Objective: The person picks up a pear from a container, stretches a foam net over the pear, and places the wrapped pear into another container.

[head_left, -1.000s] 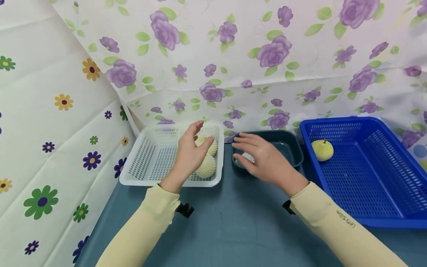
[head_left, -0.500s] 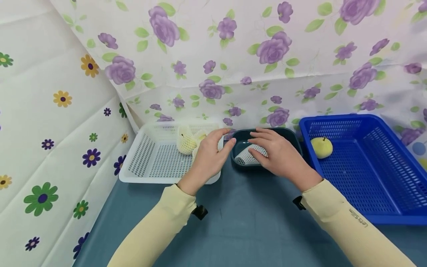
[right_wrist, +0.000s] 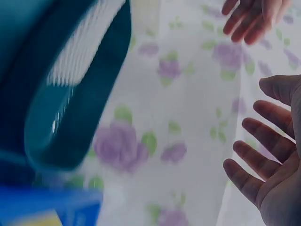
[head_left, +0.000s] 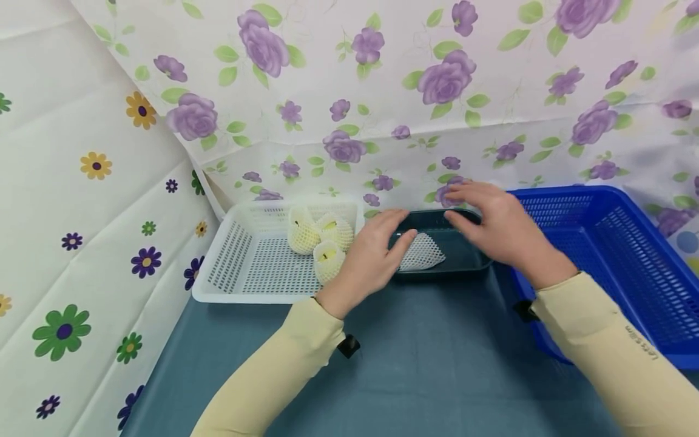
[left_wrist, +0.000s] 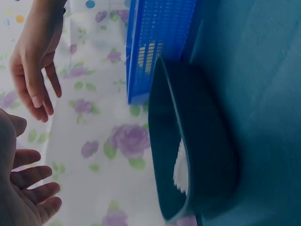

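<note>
My left hand [head_left: 374,255] hovers over the left end of the dark green tray [head_left: 464,258], its fingers relaxed and holding nothing. Inside that tray lies a white foam net sleeve [head_left: 423,252]. Above the tray's right end and the near blue basket's edge is my right hand [head_left: 497,227], likewise holding nothing. The right wrist view shows its fingers [right_wrist: 265,136] spread apart. Three pears [head_left: 303,237] in foam nets sit in the white basket [head_left: 232,297], left of my left hand. Through the blue basket's slots, the left wrist view shows something yellow.
A large blue basket [head_left: 601,273] stands on the right, partly behind the right arm. A blue-green cloth [head_left: 426,346] covers the table. Flowered sheets [head_left: 306,91] hang close behind the containers and along the left side.
Both hands have moved right, the left from the white basket to the tray, the right toward the blue basket. The right hand now hides the bare pear seen there earlier.
</note>
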The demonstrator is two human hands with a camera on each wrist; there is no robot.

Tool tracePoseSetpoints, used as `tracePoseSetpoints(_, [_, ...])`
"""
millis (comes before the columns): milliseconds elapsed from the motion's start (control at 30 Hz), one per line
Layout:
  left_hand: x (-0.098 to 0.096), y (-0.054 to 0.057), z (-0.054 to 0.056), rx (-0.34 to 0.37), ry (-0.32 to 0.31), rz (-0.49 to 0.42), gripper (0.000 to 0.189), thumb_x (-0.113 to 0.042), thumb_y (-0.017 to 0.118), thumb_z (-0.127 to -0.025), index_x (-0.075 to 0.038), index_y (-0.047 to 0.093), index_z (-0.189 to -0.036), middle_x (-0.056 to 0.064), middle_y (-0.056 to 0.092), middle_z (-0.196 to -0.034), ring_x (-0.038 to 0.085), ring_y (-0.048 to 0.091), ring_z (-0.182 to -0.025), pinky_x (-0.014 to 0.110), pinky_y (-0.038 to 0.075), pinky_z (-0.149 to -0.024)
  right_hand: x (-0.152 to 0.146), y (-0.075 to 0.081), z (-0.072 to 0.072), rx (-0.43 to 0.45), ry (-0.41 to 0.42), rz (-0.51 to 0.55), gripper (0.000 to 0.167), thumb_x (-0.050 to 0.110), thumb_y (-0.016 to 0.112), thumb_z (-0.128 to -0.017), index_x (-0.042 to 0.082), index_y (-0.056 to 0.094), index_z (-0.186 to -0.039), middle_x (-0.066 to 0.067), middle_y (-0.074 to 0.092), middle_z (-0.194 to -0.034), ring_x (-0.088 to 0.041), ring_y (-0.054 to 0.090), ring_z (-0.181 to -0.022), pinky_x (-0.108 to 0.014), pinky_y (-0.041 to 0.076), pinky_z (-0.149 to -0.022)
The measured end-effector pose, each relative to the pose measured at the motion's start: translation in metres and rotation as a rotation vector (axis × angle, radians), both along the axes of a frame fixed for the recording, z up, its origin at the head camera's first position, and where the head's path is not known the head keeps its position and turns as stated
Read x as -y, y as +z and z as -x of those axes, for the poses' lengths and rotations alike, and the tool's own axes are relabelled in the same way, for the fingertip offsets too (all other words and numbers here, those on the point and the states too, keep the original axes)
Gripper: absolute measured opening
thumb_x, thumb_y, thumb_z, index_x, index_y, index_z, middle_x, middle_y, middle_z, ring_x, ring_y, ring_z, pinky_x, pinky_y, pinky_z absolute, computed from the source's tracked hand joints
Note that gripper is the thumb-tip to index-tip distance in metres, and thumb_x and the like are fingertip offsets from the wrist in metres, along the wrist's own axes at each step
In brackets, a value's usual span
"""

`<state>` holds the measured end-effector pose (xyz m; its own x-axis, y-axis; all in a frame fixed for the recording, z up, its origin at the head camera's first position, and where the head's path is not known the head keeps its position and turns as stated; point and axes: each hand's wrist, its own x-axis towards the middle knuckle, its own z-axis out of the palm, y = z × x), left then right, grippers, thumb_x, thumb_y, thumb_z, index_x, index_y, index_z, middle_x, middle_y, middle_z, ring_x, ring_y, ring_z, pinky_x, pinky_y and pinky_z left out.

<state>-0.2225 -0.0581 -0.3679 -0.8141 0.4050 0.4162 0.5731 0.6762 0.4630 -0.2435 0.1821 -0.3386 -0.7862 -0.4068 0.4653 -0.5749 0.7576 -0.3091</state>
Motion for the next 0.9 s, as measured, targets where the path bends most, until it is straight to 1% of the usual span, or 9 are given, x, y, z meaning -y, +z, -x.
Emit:
tracePoseSetpoints(133, [-0.022,-0.005,0.001,0.007,-0.062,0.070,0.053,-0.046,0.033,-0.100,-0.018,0.038,-0.144,0.001,0.040,-0.147,0.013,0.033,-0.138,0.031,0.032,-0.112,-0.031,0.011,0.006,0.092,-0.098,-0.035,0.044,0.037,0.056,-0.093,0.015,0.055,-0.131,-0.011,0.052,-0.137,-0.035,0.047,-0.125,-0.057,0.041,-0.096])
tracePoseSetpoints(233, [-0.038,-0.011,0.002,0.012,-0.109,0.130,0.055,-0.048,0.028,-0.100,-0.019,0.031,-0.147,0.002,0.034,-0.151,0.015,0.025,-0.143,0.031,0.026,-0.115,-0.055,0.014,0.012,0.206,-0.170,-0.053,0.052,0.042,0.052,-0.094,0.014,0.048,-0.137,-0.015,0.046,-0.141,-0.039,0.046,-0.125,-0.062,0.039,-0.094])
tracePoseSetpoints(300, [-0.049,-0.015,0.002,0.005,-0.135,0.186,0.057,-0.049,0.026,-0.100,-0.020,0.027,-0.148,0.002,0.030,-0.153,0.014,0.020,-0.144,0.030,0.022,-0.117,-0.071,0.013,0.017,0.289,-0.224,-0.062,0.058,0.048,0.050,-0.093,0.015,0.043,-0.141,-0.018,0.043,-0.143,-0.039,0.056,-0.110,-0.061,0.042,-0.088])
tracePoseSetpoints(367, [-0.061,-0.018,0.003,-0.008,-0.162,0.244,0.058,-0.050,0.023,-0.100,-0.021,0.022,-0.149,0.002,0.025,-0.155,0.015,0.015,-0.145,0.030,0.017,-0.118,-0.086,0.011,0.022,0.350,-0.266,-0.064,0.064,0.051,0.050,-0.092,0.014,0.040,-0.143,-0.021,0.042,-0.143,-0.040,0.059,-0.102,-0.062,0.042,-0.085])
tracePoseSetpoints(467, [-0.079,-0.023,0.004,-0.028,-0.189,0.346,0.059,-0.051,0.018,-0.099,-0.021,0.017,-0.150,0.002,0.020,-0.156,0.015,0.008,-0.146,0.030,0.012,-0.119,-0.108,0.000,0.032,0.424,-0.307,-0.078,0.072,0.056,0.050,-0.090,0.012,0.036,-0.145,-0.025,0.039,-0.143,-0.045,0.056,-0.102,-0.064,0.041,-0.084])
tracePoseSetpoints(533, [-0.091,-0.026,0.005,-0.031,-0.200,0.423,0.061,-0.054,0.015,-0.098,-0.023,0.011,-0.151,0.001,0.013,-0.158,0.015,0.001,-0.146,0.031,0.008,-0.120,-0.120,-0.009,0.038,0.461,-0.319,-0.088,0.075,0.056,0.051,-0.089,0.009,0.034,-0.145,-0.027,0.037,-0.143,-0.051,0.044,-0.117,-0.068,0.036,-0.089])
tracePoseSetpoints(567, [-0.096,-0.028,0.005,-0.025,-0.204,0.461,0.062,-0.055,0.013,-0.097,-0.025,0.007,-0.151,-0.001,0.008,-0.158,0.014,-0.004,-0.146,0.032,0.005,-0.120,-0.126,-0.013,0.040,0.483,-0.329,-0.096,0.077,0.057,0.051,-0.088,0.008,0.033,-0.146,-0.028,0.037,-0.143,-0.053,0.040,-0.120,-0.069,0.034,-0.090])
tracePoseSetpoints(700, [-0.117,-0.036,0.004,-0.005,-0.225,0.585,0.065,-0.061,0.009,-0.094,-0.029,-0.004,-0.149,-0.005,-0.007,-0.156,0.013,-0.019,-0.142,0.036,-0.003,-0.120,-0.143,-0.029,0.046,0.562,-0.346,-0.131,0.082,0.053,0.057,-0.087,0.004,0.029,-0.146,-0.033,0.034,-0.141,-0.056,0.036,-0.120,-0.070,0.033,-0.091])
tracePoseSetpoints(900, [-0.143,-0.053,0.005,0.008,-0.248,0.664,0.068,-0.066,0.010,-0.091,-0.032,-0.005,-0.149,-0.006,-0.011,-0.156,0.016,-0.020,-0.142,0.039,-0.003,-0.119,-0.152,-0.046,0.050,0.702,-0.310,-0.198,0.100,0.050,0.072,-0.077,-0.002,0.022,-0.147,-0.036,0.026,-0.143,-0.057,0.030,-0.122,-0.070,0.034,-0.091])
